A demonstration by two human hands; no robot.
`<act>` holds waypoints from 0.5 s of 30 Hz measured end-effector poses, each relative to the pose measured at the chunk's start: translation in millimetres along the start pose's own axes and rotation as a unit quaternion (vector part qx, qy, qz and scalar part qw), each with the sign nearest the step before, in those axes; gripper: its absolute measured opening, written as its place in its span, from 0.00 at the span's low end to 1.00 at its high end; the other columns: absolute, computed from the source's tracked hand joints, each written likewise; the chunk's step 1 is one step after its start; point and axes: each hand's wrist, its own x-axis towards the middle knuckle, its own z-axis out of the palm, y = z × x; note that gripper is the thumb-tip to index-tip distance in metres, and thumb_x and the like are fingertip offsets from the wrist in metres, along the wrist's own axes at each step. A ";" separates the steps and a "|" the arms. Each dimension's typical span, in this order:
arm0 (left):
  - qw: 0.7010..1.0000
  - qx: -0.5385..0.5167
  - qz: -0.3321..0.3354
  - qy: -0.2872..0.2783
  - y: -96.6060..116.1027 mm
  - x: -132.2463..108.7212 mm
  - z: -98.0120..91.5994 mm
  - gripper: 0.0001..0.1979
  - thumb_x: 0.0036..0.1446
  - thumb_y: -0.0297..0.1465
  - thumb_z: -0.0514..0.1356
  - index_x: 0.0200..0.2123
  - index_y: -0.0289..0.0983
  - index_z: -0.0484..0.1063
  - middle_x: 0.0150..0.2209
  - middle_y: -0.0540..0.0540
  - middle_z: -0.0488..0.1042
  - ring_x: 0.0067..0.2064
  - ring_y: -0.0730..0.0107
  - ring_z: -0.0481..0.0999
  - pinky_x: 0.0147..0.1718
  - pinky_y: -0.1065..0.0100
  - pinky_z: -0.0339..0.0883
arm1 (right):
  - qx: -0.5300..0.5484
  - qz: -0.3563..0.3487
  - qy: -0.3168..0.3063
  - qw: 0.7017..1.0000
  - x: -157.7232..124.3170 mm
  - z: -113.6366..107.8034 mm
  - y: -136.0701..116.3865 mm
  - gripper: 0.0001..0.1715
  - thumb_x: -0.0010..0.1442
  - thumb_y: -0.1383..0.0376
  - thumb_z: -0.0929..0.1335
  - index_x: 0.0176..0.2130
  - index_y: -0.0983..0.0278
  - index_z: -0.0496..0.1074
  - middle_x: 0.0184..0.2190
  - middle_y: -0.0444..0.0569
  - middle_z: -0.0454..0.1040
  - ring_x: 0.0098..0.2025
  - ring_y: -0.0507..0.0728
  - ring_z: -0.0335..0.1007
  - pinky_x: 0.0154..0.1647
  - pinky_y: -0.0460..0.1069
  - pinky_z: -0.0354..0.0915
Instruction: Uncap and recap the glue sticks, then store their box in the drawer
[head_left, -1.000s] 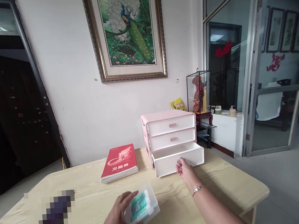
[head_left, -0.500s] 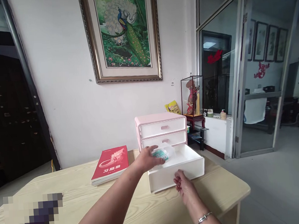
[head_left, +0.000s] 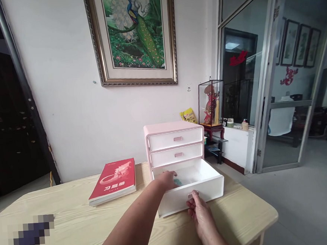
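A small pink cabinet [head_left: 172,126] with white drawers stands on the table, its bottom drawer [head_left: 217,187] pulled out. My left hand [head_left: 165,180] reaches over the drawer's left side and is down inside it, thumb and fingers curved round a clear packet with a teal label [head_left: 178,182]. Much of the packet is hidden by the hand and the drawer front. At the drawer front, my right hand [head_left: 199,207] is closed on the pink handle [head_left: 190,196], thumb on top and fingers curled below.
Left of the cabinet lies a thick red book [head_left: 114,180] on the wooden table [head_left: 75,225]. A blurred-out dark object [head_left: 26,238] is at the near left. Behind the cabinet are a yellow packet [head_left: 188,115] and a glass case with a figurine [head_left: 211,104].
My left hand has lowered the packet from above the drawer down into it. My right hand stays at the drawer handle. The view has shifted slightly.
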 end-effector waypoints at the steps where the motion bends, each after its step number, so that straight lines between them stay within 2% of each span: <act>1: 1.000 0.000 -0.001 -0.006 -0.8 1.5 2.1 0.33 0.41 0.33 0.70 0.54 0.36 0.72 0.50 0.36 0.76 0.52 0.44 0.75 0.51 0.53 0.67 | 0.012 0.008 0.003 1.000 -0.4 0.2 -0.6 0.27 0.50 0.43 0.71 0.36 0.64 0.74 0.28 0.45 0.75 0.31 0.54 0.73 0.23 0.44 0.65; 3: 1.000 -0.007 0.000 -0.006 -0.9 1.8 3.3 0.31 0.43 0.33 0.70 0.53 0.37 0.73 0.49 0.38 0.78 0.49 0.48 0.77 0.49 0.56 0.69 | 0.026 0.017 0.007 0.999 -1.8 0.9 -2.3 0.28 0.47 0.43 0.73 0.35 0.64 0.74 0.26 0.44 0.74 0.31 0.54 0.73 0.23 0.44 0.64; 5: 1.000 -0.020 0.005 0.018 1.5 -3.0 0.2 0.27 0.45 0.32 0.68 0.52 0.38 0.74 0.49 0.41 0.78 0.47 0.52 0.78 0.48 0.60 0.70 | 0.035 0.018 0.009 0.999 -3.8 2.0 -4.3 0.31 0.44 0.43 0.74 0.35 0.64 0.74 0.25 0.43 0.73 0.31 0.54 0.73 0.23 0.44 0.63; 7: 0.997 -0.039 0.018 0.062 5.4 -15.0 -6.1 0.21 0.50 0.33 0.65 0.50 0.38 0.76 0.50 0.43 0.77 0.47 0.56 0.78 0.48 0.63 0.70 | 0.053 0.018 0.006 0.998 -6.0 3.0 -5.8 0.32 0.42 0.43 0.75 0.35 0.65 0.73 0.25 0.42 0.73 0.30 0.53 0.73 0.23 0.44 0.64; 10: 0.985 -0.067 0.052 0.149 5.0 -47.9 -16.6 0.17 0.58 0.34 0.58 0.50 0.40 0.75 0.51 0.44 0.76 0.51 0.61 0.76 0.52 0.66 0.67 | 0.076 0.024 -0.004 0.997 -7.0 3.8 -6.9 0.33 0.41 0.43 0.76 0.36 0.66 0.72 0.26 0.41 0.72 0.31 0.53 0.73 0.25 0.44 0.65; 12: 0.973 -0.081 0.069 0.206 -7.1 -77.8 -20.4 0.16 0.62 0.35 0.54 0.50 0.40 0.75 0.52 0.44 0.75 0.53 0.62 0.74 0.51 0.67 0.68 | 0.077 0.028 -0.011 0.997 -4.0 4.2 -7.0 0.34 0.41 0.44 0.77 0.37 0.66 0.72 0.27 0.42 0.73 0.32 0.54 0.74 0.25 0.44 0.66; 13: 0.958 -0.094 0.093 0.256 -18.0 -94.3 -20.7 0.15 0.62 0.36 0.54 0.48 0.40 0.75 0.50 0.43 0.75 0.51 0.62 0.74 0.48 0.67 0.70 | 0.076 0.030 -0.013 0.997 -1.0 4.7 -7.1 0.34 0.41 0.44 0.77 0.37 0.66 0.71 0.27 0.42 0.73 0.32 0.54 0.75 0.25 0.44 0.67; 15: 0.946 -0.094 0.108 0.292 -49.4 -128.3 -18.2 0.14 0.64 0.38 0.53 0.44 0.41 0.76 0.47 0.43 0.76 0.48 0.62 0.75 0.41 0.69 0.73 | 0.073 0.031 -0.012 0.997 8.0 6.9 -7.5 0.33 0.41 0.44 0.77 0.36 0.66 0.70 0.27 0.42 0.72 0.32 0.54 0.75 0.25 0.44 0.68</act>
